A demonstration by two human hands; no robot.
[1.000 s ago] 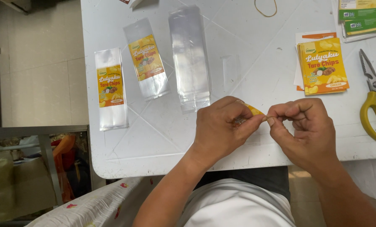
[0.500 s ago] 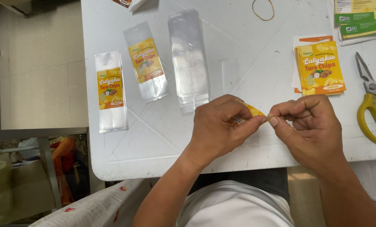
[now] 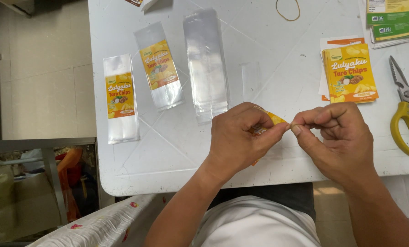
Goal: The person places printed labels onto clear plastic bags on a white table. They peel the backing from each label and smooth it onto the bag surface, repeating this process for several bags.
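Left hand (image 3: 241, 137) and right hand (image 3: 337, 137) meet over the near edge of the white desk (image 3: 268, 87), both pinched on 1 small yellow sticker (image 3: 273, 121). Left thumb and forefinger clamp the sticker's left part; right fingertips nip its right corner, as if working at an edge. Most of the sticker is hidden by the left fingers.

Handling, as judged: paper-thin, near weightless, limp, likely tacky on 1 face. Will crease or curl if squeezed flat; best held by the edges and corners only, light pinch.

Around: a stack of matching yellow stickers (image 3: 350, 73) just beyond the right hand. Yellow-handled scissors (image 3: 408, 110) at the far right. 2 clear bags already carrying stickers (image 3: 120, 98) (image 3: 161, 68) to the left, 1 bare clear bag (image 3: 207, 64) between them and the hands. A rubber band (image 3: 287, 9) at the far edge. Green leaflets (image 3: 392, 18) in the top right corner.
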